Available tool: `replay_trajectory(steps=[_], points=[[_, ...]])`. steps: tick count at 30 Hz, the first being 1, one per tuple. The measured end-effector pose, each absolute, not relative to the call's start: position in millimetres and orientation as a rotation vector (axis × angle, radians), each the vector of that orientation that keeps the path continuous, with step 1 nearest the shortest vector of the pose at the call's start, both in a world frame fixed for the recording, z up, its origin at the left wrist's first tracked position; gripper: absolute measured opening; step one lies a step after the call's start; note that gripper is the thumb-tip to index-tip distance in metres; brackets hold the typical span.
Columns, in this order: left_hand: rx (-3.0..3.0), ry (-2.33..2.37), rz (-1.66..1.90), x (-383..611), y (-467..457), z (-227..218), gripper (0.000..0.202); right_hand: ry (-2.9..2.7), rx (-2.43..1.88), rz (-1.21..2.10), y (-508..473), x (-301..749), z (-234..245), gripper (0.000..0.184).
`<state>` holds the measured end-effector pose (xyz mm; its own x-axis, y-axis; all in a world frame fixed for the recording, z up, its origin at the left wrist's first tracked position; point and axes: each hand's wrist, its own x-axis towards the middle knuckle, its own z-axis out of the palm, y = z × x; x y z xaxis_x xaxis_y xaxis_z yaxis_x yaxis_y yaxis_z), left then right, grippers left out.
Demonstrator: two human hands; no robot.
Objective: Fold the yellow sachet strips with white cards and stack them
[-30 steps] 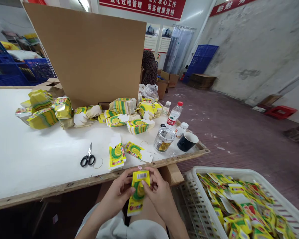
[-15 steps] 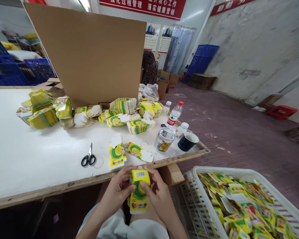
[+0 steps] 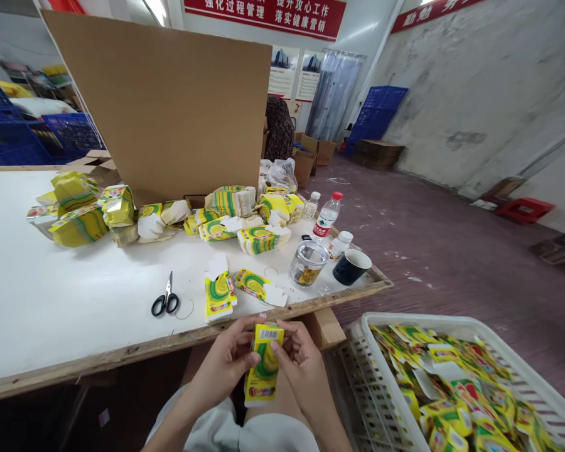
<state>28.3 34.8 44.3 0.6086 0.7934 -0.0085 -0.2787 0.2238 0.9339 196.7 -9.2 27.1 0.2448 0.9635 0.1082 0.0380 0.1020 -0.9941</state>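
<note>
Straighter than half a second ago, when it looked bowed, the yellow carton (image 3: 265, 364) now leans its lower end slightly to the left. It is above the lap, just off the table's near edge, barcode end up. Both hands grip it: the left hand (image 3: 231, 356) pinches its left edge, while the right hand (image 3: 302, 359) holds the other edge, thumb pressed on the printed front.

To the near right, a white basket (image 3: 424, 317) is heaped with yellow packets (image 3: 471, 392). On the white table (image 3: 89, 295), near its wooden edge, rest a small carton stack (image 3: 219, 292) and, just beside it, a single flat carton (image 3: 252, 284). Black-handled scissors (image 3: 168, 290) lie to their left (blades pointing away); a clear jar (image 3: 307, 267) and a dark mug (image 3: 351, 270) stand to their right.

Farther back, bundles of flattened cartons (image 3: 263, 238) spread before a tall cardboard sheet (image 3: 164, 113). Beyond its right edge, a person in dark patterned clothing (image 3: 280, 129) is partly hidden; blue crates (image 3: 376, 116) stand at the far right.
</note>
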Motion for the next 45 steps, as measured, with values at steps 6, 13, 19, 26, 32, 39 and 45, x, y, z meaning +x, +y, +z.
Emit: replay_trajectory(steps=[6,13,19,26,32,39,45], points=[[1.258,0.612,0.783,48.6,26.4,32.7,0.046,-0.929,-1.202,0.885,-15.5,207.1,27.9,0.027],[2.191,1.009,0.551,69.6,106.9,39.3,0.062,-0.34,-1.089,0.173,-63.2,273.8,26.1,0.028],[2.395,1.231,0.251,91.7,183.2,32.0,0.037,-0.304,-1.2,0.587,-63.5,261.0,-6.2,0.037],[2.41,1.254,0.135,96.3,206.7,34.7,0.036,-0.28,-1.158,0.766,-37.6,234.1,-1.3,0.05],[2.156,1.088,0.489,97.4,186.2,63.6,0.026,-0.389,-1.302,0.832,-24.6,216.9,2.9,0.044],[1.576,0.796,0.767,75.5,94.3,71.7,0.024,-0.46,-1.283,0.838,-4.2,211.0,26.5,0.041],[1.101,0.699,0.728,50.0,52.8,39.4,0.054,-0.521,-1.188,1.011,-7.2,197.3,29.6,0.041]])
